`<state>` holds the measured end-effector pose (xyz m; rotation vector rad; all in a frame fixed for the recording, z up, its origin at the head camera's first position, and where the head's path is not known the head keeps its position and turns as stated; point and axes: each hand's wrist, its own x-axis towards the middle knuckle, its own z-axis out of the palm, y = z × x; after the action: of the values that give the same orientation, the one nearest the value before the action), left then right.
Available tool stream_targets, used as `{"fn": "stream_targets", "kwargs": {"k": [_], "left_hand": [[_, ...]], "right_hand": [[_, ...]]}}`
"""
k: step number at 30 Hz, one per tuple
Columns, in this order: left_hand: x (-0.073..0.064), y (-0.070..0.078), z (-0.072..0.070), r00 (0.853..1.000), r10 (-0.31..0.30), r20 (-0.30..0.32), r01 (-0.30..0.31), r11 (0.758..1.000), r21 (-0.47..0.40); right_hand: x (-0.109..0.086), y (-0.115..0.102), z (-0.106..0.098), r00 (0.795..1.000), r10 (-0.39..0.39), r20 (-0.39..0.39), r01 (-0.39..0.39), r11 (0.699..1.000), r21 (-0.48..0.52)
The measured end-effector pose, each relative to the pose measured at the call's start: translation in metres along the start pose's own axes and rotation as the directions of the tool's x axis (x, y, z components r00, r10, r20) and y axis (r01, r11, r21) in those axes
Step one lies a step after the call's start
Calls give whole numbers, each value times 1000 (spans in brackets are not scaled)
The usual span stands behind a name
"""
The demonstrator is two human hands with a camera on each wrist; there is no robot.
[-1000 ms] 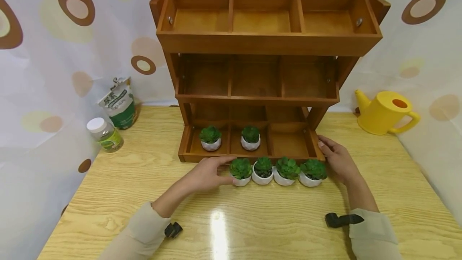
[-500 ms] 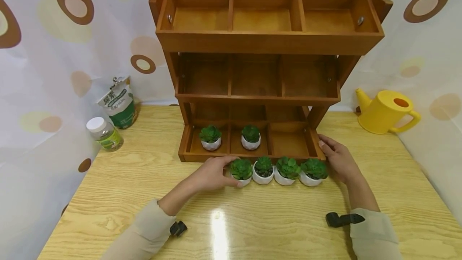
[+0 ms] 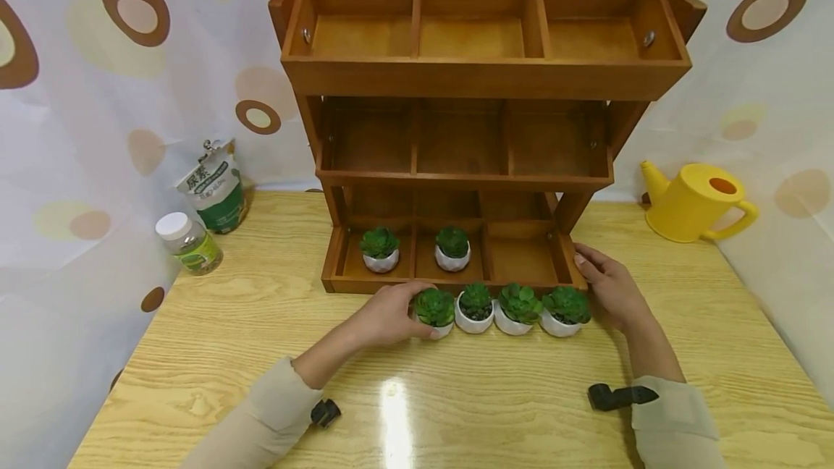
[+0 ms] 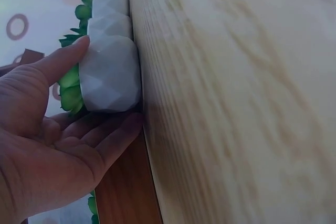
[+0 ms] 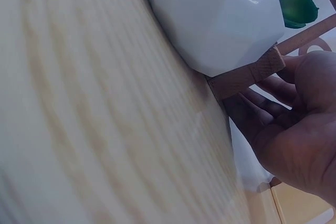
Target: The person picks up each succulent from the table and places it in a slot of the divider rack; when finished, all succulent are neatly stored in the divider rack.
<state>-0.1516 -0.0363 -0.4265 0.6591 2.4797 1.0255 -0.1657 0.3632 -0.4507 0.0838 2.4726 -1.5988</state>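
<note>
The leftmost potted plant (image 3: pixel 434 307) stands upright on the table (image 3: pixel 495 404), first in a row of four just in front of the wooden rack (image 3: pixel 489 80). The left hand (image 3: pixel 391 315) holds this plant, its thumb (image 4: pixel 65 61) at the upper part of the white pot (image 4: pixel 111 80) and its fingers (image 4: pixel 119 136) around the pot's outer side. The right hand (image 3: pixel 611 286) touches the right end of the rack's lowest tier; whether it grips or merely braces there cannot be told. The pot is small and appears rigid and glazed, probably ceramic; it is judged light enough for one hand, smooth enough to slip under a loose pinch, and liable to chip if knocked. Its facets should give the fingertips some purchase. The green foliage (image 4: pixel 71 92) looks artificial and springy, and is judged unsuitable as a handle, since it may bend or pull free. The sound hold is on the pot wall, thumb opposite fingers, below the leaves. Clearance is tight on one side: the neighbouring potted plant (image 3: pixel 475 307) stands just beside it, so the free outer side is the better access.
</note>
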Motion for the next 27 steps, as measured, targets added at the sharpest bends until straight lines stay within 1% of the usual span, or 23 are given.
{"fn": "stream_targets", "kwargs": {"k": [6, 10, 15, 20, 24, 27], "left_hand": [[2, 2, 1, 1000, -5, 5, 5, 1000, 22], [2, 1, 2, 1000, -3, -12, 3, 1000, 31], [0, 2, 2, 999, 20, -35, -18, 999, 48], [-4, 6, -2, 998, 38, -58, -35, 998, 60], [-7, 9, -7, 996, 48, -81, -44, 998, 43], [-7, 13, -10, 995, 44, -89, -40, 998, 42]], "right_hand": [[1, 1, -1, 1000, 3, -4, -3, 1000, 4], [1, 2, -1, 1000, 11, -5, -11, 1000, -9], [1, 2, -1, 1000, 14, -3, -14, 1000, -2], [2, 2, -1, 1000, 15, -1, -15, 1000, 17], [2, 2, -1, 1000, 14, -4, -14, 1000, 0], [1, 2, -1, 1000, 9, -10, -9, 1000, -16]]}}
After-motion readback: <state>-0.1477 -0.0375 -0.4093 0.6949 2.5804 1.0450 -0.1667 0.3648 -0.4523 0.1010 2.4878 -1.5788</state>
